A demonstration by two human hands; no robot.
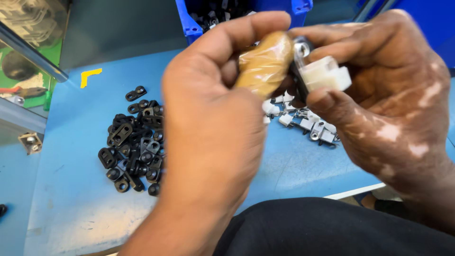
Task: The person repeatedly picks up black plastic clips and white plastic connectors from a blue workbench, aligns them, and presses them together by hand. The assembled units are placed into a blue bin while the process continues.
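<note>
White plastic and bright metal make up the small clip (318,71) pinched in the grip of the right hand (388,104), raised above the surface (71,199). Left hand (213,128) closes on the same clip from the other side, its thumb wrapped in glossy tan tape. Below, on the scuffed blue surface, lies a heap of black flat brackets (132,151) with round holes, and a smaller pile of white clips (308,124). Behind stands a blue bin (189,23).

Both hands (284,95) pinch white clip part (324,76); black brackets (132,147) on table (71,199).
</note>
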